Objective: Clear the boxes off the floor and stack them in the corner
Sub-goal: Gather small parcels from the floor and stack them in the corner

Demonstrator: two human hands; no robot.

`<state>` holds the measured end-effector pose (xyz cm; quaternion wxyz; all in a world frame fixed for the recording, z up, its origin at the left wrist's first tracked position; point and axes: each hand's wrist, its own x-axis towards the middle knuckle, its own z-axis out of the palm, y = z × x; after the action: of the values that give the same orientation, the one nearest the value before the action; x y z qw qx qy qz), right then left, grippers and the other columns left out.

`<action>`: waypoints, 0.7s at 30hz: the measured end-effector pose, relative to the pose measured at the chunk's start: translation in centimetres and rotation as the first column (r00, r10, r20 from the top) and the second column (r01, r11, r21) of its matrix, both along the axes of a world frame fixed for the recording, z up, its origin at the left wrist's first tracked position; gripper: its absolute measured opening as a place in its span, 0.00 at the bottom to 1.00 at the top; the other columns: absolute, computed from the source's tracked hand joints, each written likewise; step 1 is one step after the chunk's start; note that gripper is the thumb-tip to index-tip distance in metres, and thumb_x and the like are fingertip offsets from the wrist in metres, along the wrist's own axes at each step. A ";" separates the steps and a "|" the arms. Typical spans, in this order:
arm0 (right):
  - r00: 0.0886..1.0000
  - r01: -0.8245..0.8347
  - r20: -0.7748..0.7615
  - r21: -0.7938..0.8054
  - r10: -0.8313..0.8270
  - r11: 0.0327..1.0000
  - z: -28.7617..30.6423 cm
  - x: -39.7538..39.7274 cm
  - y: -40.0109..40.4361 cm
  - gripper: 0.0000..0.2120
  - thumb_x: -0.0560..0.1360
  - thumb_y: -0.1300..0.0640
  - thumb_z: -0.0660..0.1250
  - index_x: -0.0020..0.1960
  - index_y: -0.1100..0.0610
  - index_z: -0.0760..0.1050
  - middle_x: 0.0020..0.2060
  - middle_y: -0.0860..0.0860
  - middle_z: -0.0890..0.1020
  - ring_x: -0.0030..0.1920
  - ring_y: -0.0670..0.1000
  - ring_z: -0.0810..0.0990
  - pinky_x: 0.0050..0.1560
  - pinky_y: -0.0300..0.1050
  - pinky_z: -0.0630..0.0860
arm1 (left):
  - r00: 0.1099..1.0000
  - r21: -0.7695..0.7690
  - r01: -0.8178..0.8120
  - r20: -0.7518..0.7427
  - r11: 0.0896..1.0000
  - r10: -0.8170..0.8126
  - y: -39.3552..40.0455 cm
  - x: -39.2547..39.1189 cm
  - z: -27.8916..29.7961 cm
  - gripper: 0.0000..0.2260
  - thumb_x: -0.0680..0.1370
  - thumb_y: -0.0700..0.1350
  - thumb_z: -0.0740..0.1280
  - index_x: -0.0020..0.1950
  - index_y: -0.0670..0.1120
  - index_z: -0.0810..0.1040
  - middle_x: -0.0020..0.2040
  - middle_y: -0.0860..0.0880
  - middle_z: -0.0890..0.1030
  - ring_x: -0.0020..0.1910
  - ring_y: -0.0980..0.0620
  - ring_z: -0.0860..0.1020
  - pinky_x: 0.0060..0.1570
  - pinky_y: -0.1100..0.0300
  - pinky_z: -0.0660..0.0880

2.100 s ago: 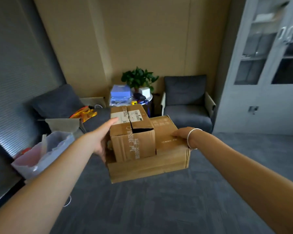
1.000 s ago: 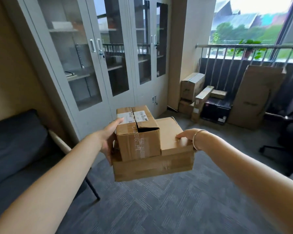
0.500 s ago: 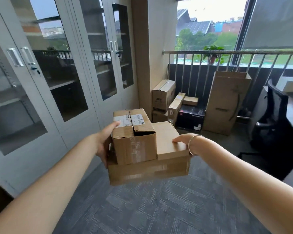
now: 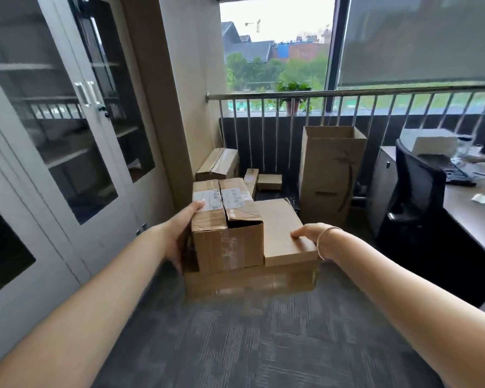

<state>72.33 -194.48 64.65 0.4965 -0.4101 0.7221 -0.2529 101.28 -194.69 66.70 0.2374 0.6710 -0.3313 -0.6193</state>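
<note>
Cardboard load, three boxes, carried at chest level between both hands. Wide flat box point(image 4: 249, 281) at the bottom; taped box with shipping labels point(image 4: 224, 228) on its left part, top flap split; thin flat box point(image 4: 284, 231) beside it on the right.

Left hand point(image 4: 179, 233): fingers straight, thumb on the labelled top, palm pressed against the left side of the load. Right hand point(image 4: 305, 236): fingers laid flat on the thin box's right edge, bangle at the wrist; whether fingers curled beneath could not be told.

Change: a second earlier the glass-door cabinet point(image 4: 53, 135) filled the view and the corner lay far ahead; now the corner stack point(image 4: 220, 163) stood directly beyond the fingertips, much nearer. Judged: carry nearly finished, set-down not yet begun.

Surroundings: beyond the right hand, a tall open carton point(image 4: 332, 175); further right, an office chair point(image 4: 415, 191) and desk point(image 4: 471, 211). Small cartons already crowded the corner floor; free space for the load looked narrow.
</note>
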 end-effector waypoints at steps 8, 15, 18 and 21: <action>0.995 0.104 0.002 0.049 -0.104 0.993 -2.0 -4.7 -18.2 0.27 0.76 0.57 0.68 0.72 0.64 0.65 0.72 0.60 0.66 0.70 0.59 0.67 0.66 0.51 0.65 | 0.998 0.063 0.061 0.028 0.996 -0.063 -21.4 -4.5 -3.2 0.50 0.52 0.76 0.69 0.68 0.50 0.73 0.65 0.38 0.76 0.66 0.32 0.70 0.62 0.25 0.57; 0.990 0.139 -0.010 0.042 -0.139 0.989 -1.4 -9.4 -35.5 0.28 0.75 0.56 0.70 0.71 0.64 0.66 0.71 0.60 0.67 0.69 0.60 0.67 0.63 0.52 0.66 | 0.998 0.068 0.070 0.000 0.995 -0.071 -39.1 -8.7 -3.4 0.51 0.53 0.75 0.70 0.69 0.48 0.72 0.66 0.38 0.74 0.66 0.32 0.69 0.62 0.23 0.55; 0.990 0.140 -0.012 0.066 -0.139 0.988 -1.5 -10.0 -42.1 0.28 0.75 0.56 0.70 0.71 0.63 0.66 0.71 0.59 0.67 0.68 0.60 0.67 0.61 0.53 0.67 | 0.997 0.060 0.070 -0.019 0.996 -0.069 -45.2 -10.0 -3.3 0.43 0.60 0.75 0.66 0.66 0.48 0.75 0.63 0.38 0.77 0.64 0.33 0.72 0.63 0.25 0.57; 0.989 0.145 -0.020 0.076 -0.144 0.987 -2.4 -10.4 -48.4 0.29 0.75 0.55 0.70 0.71 0.62 0.66 0.71 0.59 0.67 0.68 0.60 0.68 0.61 0.53 0.67 | 0.998 0.053 0.061 -0.028 0.997 -0.060 -51.7 -10.6 -4.2 0.41 0.61 0.75 0.66 0.64 0.48 0.77 0.61 0.39 0.79 0.62 0.35 0.74 0.63 0.28 0.60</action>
<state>61.89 -242.89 62.29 0.4871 -0.3390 0.7627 -0.2571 90.63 -246.44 62.47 0.2049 0.6585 -0.3316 -0.6438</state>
